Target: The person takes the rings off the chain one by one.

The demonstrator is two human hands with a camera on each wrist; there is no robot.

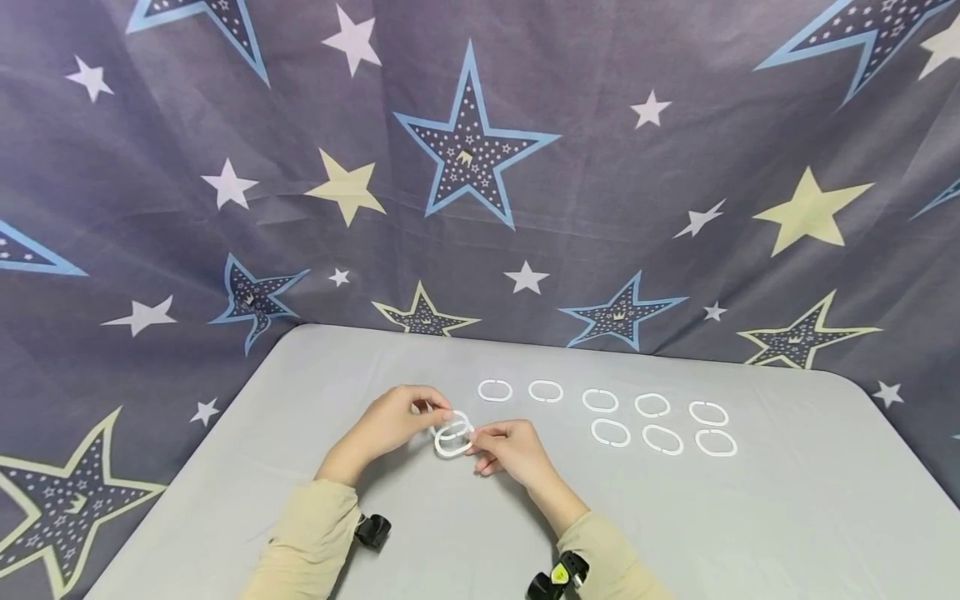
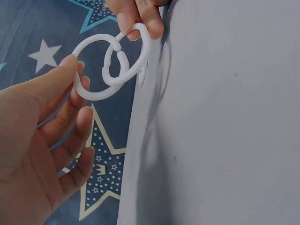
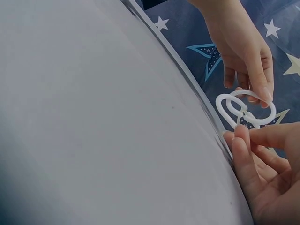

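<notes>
Two white plastic C-shaped links are held between the hands above the table. My left hand (image 1: pixel 397 423) pinches one white link (image 2: pixel 96 96) at its side, between thumb and fingers. The right hand (image 1: pixel 516 454) pinches the other white link (image 2: pixel 146 47) by its end, using thumb and fingertips. In the left wrist view the two links cross and look threaded through each other near a small gap in the left one. The right wrist view shows the same crossing, with the left hand (image 3: pixel 248 51) above and the right hand (image 3: pixel 269 164) below.
Several more white oval links lie flat in two rows on the grey-covered table (image 1: pixel 795 500), right of the hands; a back-row link (image 1: pixel 546 401) is among the nearest. A star-printed curtain (image 1: pixel 570 208) hangs behind the table. Each wrist wears a small black camera (image 1: pixel 372 531).
</notes>
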